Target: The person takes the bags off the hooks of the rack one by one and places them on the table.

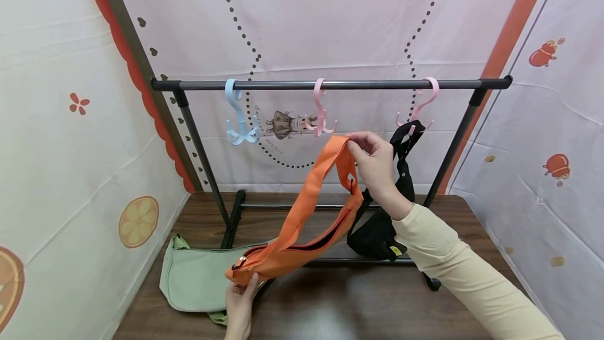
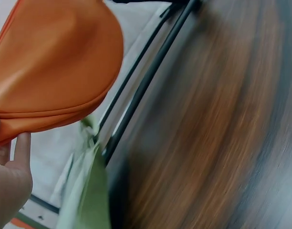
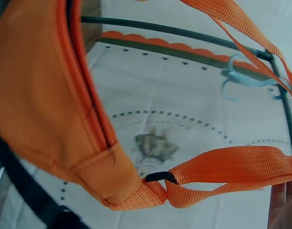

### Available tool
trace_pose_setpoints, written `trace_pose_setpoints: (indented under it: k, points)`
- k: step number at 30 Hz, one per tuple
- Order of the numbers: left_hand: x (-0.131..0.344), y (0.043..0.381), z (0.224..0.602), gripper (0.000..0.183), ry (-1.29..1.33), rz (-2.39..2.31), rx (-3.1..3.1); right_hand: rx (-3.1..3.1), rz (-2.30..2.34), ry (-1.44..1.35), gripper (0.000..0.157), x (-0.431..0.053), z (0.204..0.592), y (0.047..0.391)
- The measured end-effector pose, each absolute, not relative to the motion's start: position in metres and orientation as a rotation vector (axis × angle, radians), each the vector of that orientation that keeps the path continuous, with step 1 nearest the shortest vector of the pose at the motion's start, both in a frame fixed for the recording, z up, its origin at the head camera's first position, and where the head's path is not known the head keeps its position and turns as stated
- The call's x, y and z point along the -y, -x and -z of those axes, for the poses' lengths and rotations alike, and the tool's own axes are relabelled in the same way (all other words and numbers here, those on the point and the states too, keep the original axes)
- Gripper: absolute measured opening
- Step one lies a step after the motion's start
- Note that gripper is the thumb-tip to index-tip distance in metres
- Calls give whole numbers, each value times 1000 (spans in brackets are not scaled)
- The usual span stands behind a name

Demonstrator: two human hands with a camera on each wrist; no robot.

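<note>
Cream sleeve (image 1: 467, 272) at lower right leads to the right hand (image 1: 375, 164), which pinches the strap (image 1: 302, 201) of an orange bag (image 1: 283, 265) at centre, while the left hand (image 1: 239, 306), lower centre, grips the bag's low end. One bag seems done and two left: a black bag (image 1: 377, 235) hangs from the right-hand pink hook (image 1: 434, 91), the orange one is held below the bare middle pink hook (image 1: 320, 112), and a green bag (image 1: 198, 277) lies on the counter (image 1: 354, 303) at lower left, the blue hook (image 1: 238, 112) bare too. Only the left-wrist view shows the orange bag's smooth, rounded panel (image 2: 60, 62); the right-wrist view reveals zip teeth (image 3: 91, 102) too fine for the head view.
</note>
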State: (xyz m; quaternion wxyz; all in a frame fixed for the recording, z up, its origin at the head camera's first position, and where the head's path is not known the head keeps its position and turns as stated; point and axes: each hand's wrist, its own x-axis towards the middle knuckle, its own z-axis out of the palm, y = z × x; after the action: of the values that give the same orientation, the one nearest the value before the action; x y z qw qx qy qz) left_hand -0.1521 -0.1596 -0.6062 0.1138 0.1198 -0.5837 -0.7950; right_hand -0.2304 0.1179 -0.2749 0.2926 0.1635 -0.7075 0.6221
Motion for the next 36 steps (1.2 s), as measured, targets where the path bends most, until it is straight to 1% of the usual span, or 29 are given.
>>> trace_pose_setpoints:
  k: [2,6,9,12,13,14,17,19,20,21,23,25,29,31,36]
  points:
    - [164,145,591,47,-338,2256,1763,1933,-1657,-409,13,-120,282,232]
    - [165,127,548,45,-330,2152,1831,2029,-1608,-426,13,-121,290,229]
    - [168,120,529,40,-390,2164,1863,2094,-1570,-443,13,-121,295,222]
    - [174,117,522,39,-438,2189,1875,2179,-1521,-432,13,-123,309,223]
    - [177,117,524,39,-445,2186,1877,2204,-1509,-432,13,-124,317,225]
    - [182,119,535,39,-414,2185,1858,2234,-1490,-429,12,-126,325,228]
    - [188,119,537,42,-434,2180,1849,2310,-1463,-439,13,-127,343,233]
    - [193,119,543,39,-370,2179,1816,2367,-1448,-439,13,-128,351,234]
    - [194,118,541,37,-361,2188,1808,2399,-1439,-439,13,-128,354,233]
    - [192,115,531,37,-393,2186,1825,2430,-1431,-442,13,-127,357,233]
    - [195,113,530,35,-361,2188,1821,2507,-1410,-449,13,-129,367,235]
    - [195,112,523,35,-401,2189,1861,2585,-1429,-458,14,-129,375,235]
    - [199,113,525,36,-457,2207,1884,2706,-1459,-482,15,-130,390,234]
    - [204,116,537,35,-426,2215,1854,2737,-1470,-496,15,-131,397,233]
    - [225,132,589,37,-266,2236,1768,2760,-1528,-546,15,-136,419,228]
